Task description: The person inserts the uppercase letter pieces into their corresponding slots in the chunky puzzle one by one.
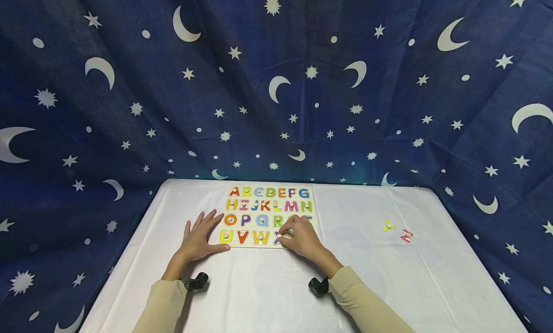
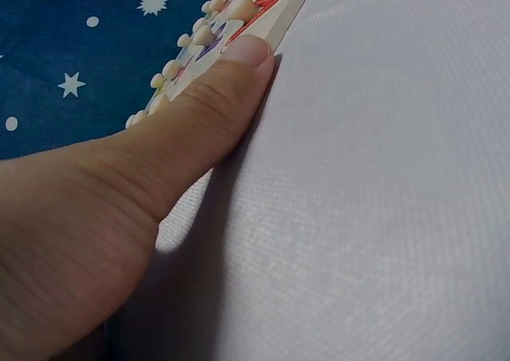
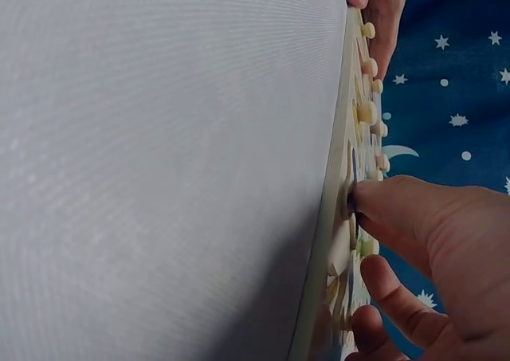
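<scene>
The wooden alphabet puzzle board (image 1: 250,246) lies on the table with rows of coloured, knobbed letters in it. My right hand (image 1: 304,238) pinches the purple letter X (image 1: 277,241) at the bottom row, and the fingers cover part of it. In the right wrist view, thumb and fingertips meet low against the board's surface. Along the board's left side rests my left hand (image 1: 196,242), its fingers spread and its thumb (image 2: 227,90) touching the near edge. Some letters and a slot to the right of X are partly hidden by my right hand.
Two loose letters, a yellow Y (image 1: 389,225) and a pink Z (image 1: 406,236), lie on the white-covered table (image 1: 268,294) right of the board. A dark blue curtain (image 1: 242,131) with moons and stars hangs behind the table.
</scene>
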The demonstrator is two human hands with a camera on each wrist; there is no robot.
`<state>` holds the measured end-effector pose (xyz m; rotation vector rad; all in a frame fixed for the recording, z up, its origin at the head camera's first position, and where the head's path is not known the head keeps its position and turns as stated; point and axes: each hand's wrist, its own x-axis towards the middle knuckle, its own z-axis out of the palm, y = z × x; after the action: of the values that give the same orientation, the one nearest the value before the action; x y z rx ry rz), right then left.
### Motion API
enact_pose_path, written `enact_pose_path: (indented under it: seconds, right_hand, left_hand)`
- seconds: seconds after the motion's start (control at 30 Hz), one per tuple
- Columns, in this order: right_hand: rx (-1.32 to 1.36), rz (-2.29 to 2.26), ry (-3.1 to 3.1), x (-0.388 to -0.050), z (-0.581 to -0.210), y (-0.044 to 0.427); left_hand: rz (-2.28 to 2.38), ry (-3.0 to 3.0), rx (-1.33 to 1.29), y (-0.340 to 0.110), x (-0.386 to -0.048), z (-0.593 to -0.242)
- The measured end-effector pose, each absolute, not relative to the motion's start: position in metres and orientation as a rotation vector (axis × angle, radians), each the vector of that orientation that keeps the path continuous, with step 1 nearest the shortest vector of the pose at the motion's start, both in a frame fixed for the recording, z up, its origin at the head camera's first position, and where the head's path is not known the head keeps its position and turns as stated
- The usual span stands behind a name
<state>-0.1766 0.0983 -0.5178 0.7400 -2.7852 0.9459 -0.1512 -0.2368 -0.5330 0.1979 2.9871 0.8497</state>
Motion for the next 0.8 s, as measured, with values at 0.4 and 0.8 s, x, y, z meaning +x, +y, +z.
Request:
enact_pose_path:
  seconds: [0.4, 0.8]
  right_hand:
    - [0.743, 0.949, -2.791, -0.176, -0.519, 0.096]
    - [0.764, 1.005, -2.795, -0.182, -0.513, 0.119]
  left_hand:
    - [0.844, 2.992, 0.209, -0.238, -0.153, -0.533]
    - [0.840, 2.988, 0.196, -0.237, -0.152, -0.533]
